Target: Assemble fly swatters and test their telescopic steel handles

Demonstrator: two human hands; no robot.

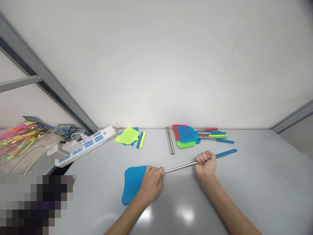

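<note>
A blue fly swatter (133,182) with a metal rod and a blue handle stretches between my hands above the grey table. My left hand (153,181) is closed around the neck, where the perforated paddle meets the rod, and covers that joint. Around the rod, close to the blue handle at the right, my right hand (206,164) is wrapped in a fist. Behind my right hand lies a pile of fly swatters (187,134) with red, blue and green paddles, their handles pointing right.
Two metal rods (170,140) lie left of the pile. Farther left are loose yellow and blue paddles (127,135) beside a blue and a yellow handle (142,139). A power strip (85,147) with plugs and bagged colourful items (22,140) occupy the left. A wall (168,81) rises behind.
</note>
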